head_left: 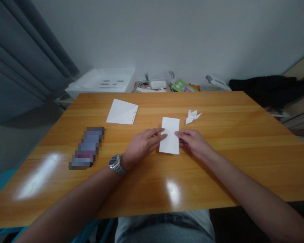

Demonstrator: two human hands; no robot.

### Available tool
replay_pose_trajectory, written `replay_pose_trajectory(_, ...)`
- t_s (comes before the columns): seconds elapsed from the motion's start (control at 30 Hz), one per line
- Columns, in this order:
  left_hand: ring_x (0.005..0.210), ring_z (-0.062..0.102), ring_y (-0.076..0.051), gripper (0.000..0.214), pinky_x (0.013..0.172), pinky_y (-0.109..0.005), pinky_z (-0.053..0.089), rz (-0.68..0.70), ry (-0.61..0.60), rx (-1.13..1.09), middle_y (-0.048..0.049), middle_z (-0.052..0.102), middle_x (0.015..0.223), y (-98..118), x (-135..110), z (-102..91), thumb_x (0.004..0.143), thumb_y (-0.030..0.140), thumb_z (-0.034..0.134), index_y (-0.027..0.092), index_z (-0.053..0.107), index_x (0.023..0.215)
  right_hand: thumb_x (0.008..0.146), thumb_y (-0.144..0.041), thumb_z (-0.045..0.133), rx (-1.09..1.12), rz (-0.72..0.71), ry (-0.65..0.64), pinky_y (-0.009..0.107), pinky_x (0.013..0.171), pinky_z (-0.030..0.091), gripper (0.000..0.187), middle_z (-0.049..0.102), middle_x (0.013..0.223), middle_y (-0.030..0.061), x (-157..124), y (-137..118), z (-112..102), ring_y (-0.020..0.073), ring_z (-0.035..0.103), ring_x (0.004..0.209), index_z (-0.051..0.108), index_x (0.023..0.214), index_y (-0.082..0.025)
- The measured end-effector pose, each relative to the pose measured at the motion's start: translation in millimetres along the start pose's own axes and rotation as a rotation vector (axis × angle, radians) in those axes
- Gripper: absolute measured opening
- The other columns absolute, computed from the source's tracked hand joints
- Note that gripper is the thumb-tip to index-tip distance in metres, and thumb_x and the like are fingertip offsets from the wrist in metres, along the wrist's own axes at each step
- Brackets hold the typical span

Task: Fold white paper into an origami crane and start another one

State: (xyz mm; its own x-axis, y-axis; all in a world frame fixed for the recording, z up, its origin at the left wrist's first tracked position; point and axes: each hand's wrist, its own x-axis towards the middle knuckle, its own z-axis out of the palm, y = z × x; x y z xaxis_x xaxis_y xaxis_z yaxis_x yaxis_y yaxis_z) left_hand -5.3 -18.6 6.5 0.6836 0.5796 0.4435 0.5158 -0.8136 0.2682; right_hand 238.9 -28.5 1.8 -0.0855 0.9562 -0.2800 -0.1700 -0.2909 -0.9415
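A narrow white rectangle of paper lies between my two hands, low over the wooden table; its lower edge looks slightly raised. My left hand, with a metal watch on the wrist, holds the paper's left edge, two fingertips on top and the thumb hidden. At the right edge, my right hand pinches the paper, thumb above and the other fingers partly hidden beneath. Just beyond my right hand sits a white folded paper crane. Farther left lies a white sheet with a perforated right edge.
A phone-like object, blurred by pixels, rests on the left of the wooden table. Behind the far edge are a white plastic tray, a green booklet and a dark cloth. A grey curtain hangs at left.
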Motion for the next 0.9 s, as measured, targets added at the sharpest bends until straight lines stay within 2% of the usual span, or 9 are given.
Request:
replay_pose_trajectory(0.1,0.111,0.064,-0.022,0.031,0.096,-0.038,0.055,0.044,0.007,-0.007,-0.0097,0.068,0.129,1,0,-0.3,0.101,0.021,0.052,0.021,0.064,0.131,0.065,-0.046,0.089,-0.018,0.043,-0.037,0.026,0.06,0.059,0.035,0.077,0.078,0.0067,-1,-1,2,0.0159,0.069,0.067,0.077,0.079,-0.016)
replay_pose_trajectory(0.27,0.107,0.066,-0.022,0.028,0.093,-0.037,0.055,0.026,-0.046,0.024,-0.0088,0.072,0.122,-2,0,2.2,0.101,0.021,0.053,0.018,0.067,0.125,0.069,-0.059,0.083,-0.19,0.044,-0.05,0.025,0.053,0.054,0.046,0.074,0.068,0.0062,3,1,-5,0.0136,0.065,0.056,0.073,0.072,-0.015)
replay_pose_trajectory(0.33,0.106,0.066,-0.023,0.028,0.092,-0.037,0.055,0.006,-0.08,0.041,-0.0084,0.073,0.121,-3,0,4.1,0.1,0.022,0.054,0.019,0.068,0.124,0.077,-0.064,0.075,-0.356,-0.005,-0.056,0.026,0.05,0.052,0.049,0.074,0.065,0.0069,5,1,-12,0.0143,0.064,0.052,0.073,0.071,-0.015)
replay_pose_trajectory(0.4,0.106,0.067,-0.023,0.027,0.092,-0.036,0.055,-0.015,-0.111,0.038,-0.0079,0.073,0.119,-5,0,5.7,0.1,0.022,0.055,0.02,0.069,0.122,0.088,-0.062,0.063,-0.564,-0.135,-0.071,0.027,0.049,0.051,0.048,0.073,0.063,0.0058,6,1,-20,0.0155,0.064,0.05,0.073,0.074,-0.017)
replay_pose_trajectory(0.47,0.106,0.067,-0.023,0.026,0.093,-0.036,0.055,-0.035,-0.134,0.025,-0.0073,0.073,0.119,-6,-1,6.9,0.1,0.023,0.056,0.02,0.071,0.12,0.094,-0.051,0.06,-0.76,-0.325,-0.067,0.031,0.06,0.055,0.036,0.076,0.071,0.0053,6,-3,-25,0.0182,0.068,0.06,0.077,0.088,-0.02)
replay_pose_trajectory(0.53,0.107,0.066,-0.023,0.025,0.094,-0.037,0.054,-0.05,-0.143,0.01,-0.0071,0.073,0.12,-6,-1,8.2,0.099,0.022,0.057,0.021,0.072,0.119,0.094,-0.037,0.06,-0.888,-0.504,-0.095,0.038,0.078,0.057,0.025,0.079,0.094,0.0068,6,-7,-28,0.0221,0.073,0.082,0.078,0.105,-0.023)
replay_pose_trajectory(0.63,0.109,0.065,-0.023,0.024,0.096,-0.038,0.054,-0.069,-0.134,-0.008,-0.0077,0.071,0.12,-7,-1,10.6,0.097,0.02,0.058,0.02,0.073,0.116,0.089,-0.019,0.059,-0.983,-0.698,-0.251,0.045,0.1,0.052,0.033,0.075,0.12,0.0067,4,-11,-29,0.0249,0.069,0.11,0.075,0.116,-0.027)
replay_pose_trajectory(0.77,0.11,0.064,-0.024,0.024,0.1,-0.039,0.052,-0.082,-0.126,-0.031,-0.0084,0.07,0.12,-8,-2,12.9,0.094,0.017,0.06,0.02,0.073,0.114,0.083,-0.009,0.059,-1.081,-0.743,-0.472,0.048,0.114,0.043,0.048,0.06,0.145,0.0069,-1,-12,-31,0.0256,0.056,0.134,0.071,0.126,-0.027)
replay_pose_trajectory(0.9,0.112,0.063,-0.024,0.024,0.101,-0.04,0.052,-0.088,-0.132,-0.059,-0.0091,0.068,0.121,-9,-4,12.9,0.093,0.018,0.062,0.019,0.073,0.115,0.086,-0.019,0.068,-1.135,-0.682,-0.555,0.05,0.116,0.041,0.046,0.056,0.15,0.0077,-4,-11,-32,0.0285,0.054,0.137,0.068,0.131,-0.028)
